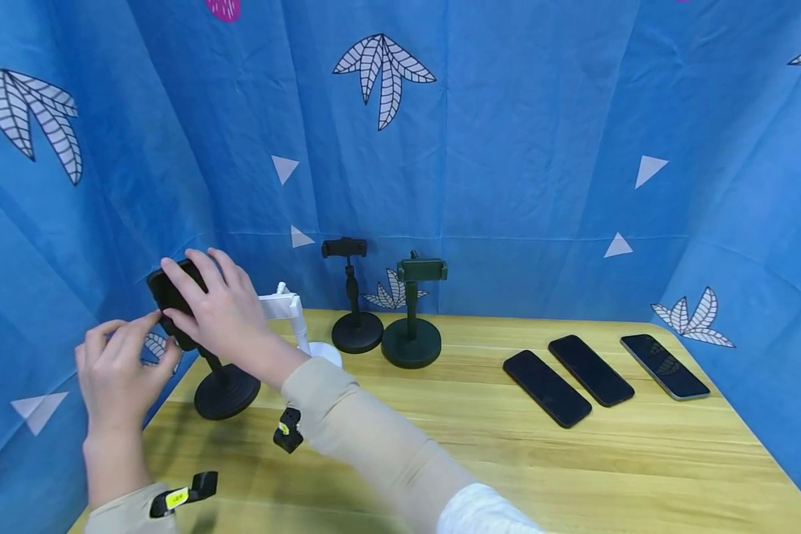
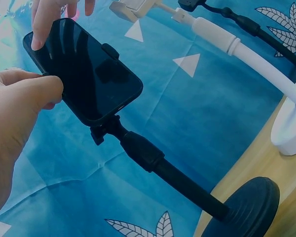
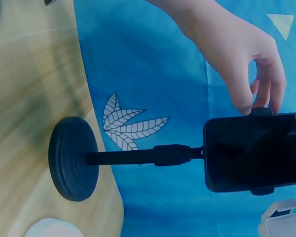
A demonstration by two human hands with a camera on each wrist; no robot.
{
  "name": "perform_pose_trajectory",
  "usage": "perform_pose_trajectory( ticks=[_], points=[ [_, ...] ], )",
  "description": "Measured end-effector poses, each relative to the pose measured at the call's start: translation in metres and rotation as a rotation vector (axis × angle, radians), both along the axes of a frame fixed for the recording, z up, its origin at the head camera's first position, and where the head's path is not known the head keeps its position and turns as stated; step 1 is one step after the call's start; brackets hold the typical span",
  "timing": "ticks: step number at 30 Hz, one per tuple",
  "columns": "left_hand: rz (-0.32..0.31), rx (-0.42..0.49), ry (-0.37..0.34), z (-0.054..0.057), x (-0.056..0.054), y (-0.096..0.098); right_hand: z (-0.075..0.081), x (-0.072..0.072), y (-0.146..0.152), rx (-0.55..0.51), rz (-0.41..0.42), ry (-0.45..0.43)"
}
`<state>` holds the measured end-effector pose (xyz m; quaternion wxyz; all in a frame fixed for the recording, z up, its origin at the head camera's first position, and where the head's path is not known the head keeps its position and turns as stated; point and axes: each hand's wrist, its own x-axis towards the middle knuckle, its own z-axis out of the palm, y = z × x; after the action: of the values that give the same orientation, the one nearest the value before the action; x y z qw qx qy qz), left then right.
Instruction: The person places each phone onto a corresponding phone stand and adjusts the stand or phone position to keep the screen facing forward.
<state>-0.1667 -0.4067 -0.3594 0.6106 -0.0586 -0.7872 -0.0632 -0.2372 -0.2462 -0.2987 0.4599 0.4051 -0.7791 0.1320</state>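
Observation:
A black smartphone [image 2: 89, 74] sits in the clamp of a black phone stand [image 2: 187, 185], whose round base rests on the table. In the right wrist view the clamp's two jaws lie along the long edges of the phone [image 3: 251, 153]. My left hand [image 1: 123, 371] pinches the jaw on the near-left edge between thumb and fingers. My right hand [image 1: 223, 308] grips the phone's upper part, its fingers spread over the edges and screen; part of that grip is hidden in the right wrist view.
A white phone stand [image 1: 298, 322] is right beside the black one, partly behind my right hand. Farther back are another black stand [image 1: 352, 297] and a dark green stand [image 1: 411, 319]. Three phones [image 1: 547, 388] lie on the table's right side. Blue curtain [image 1: 507, 148] surrounds the table.

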Motion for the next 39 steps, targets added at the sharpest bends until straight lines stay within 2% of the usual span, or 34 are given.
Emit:
perform_pose_trajectory(
  ticks=[6, 13, 21, 25, 30, 39],
  points=[
    [0.007, -0.002, 0.005, 0.001, 0.0, 0.001, 0.0, 0.001, 0.005, 0.015, 0.019, -0.014],
    [0.019, 0.003, 0.011, 0.003, 0.0, 0.002, -0.003, -0.001, 0.016, -0.001, 0.009, 0.028],
    [0.035, 0.009, 0.013, 0.007, 0.006, 0.005, -0.009, -0.007, 0.033, -0.004, 0.055, 0.016],
    [0.034, 0.016, 0.032, 0.01, 0.007, 0.007, -0.01, -0.008, 0.04, -0.022, 0.062, 0.029],
    [0.035, 0.016, 0.017, 0.012, 0.008, 0.01, -0.011, -0.012, 0.047, -0.065, 0.07, 0.072],
    [0.033, -0.001, 0.047, 0.016, 0.009, 0.015, -0.013, -0.013, 0.062, -0.085, 0.067, 0.08]
  ],
)
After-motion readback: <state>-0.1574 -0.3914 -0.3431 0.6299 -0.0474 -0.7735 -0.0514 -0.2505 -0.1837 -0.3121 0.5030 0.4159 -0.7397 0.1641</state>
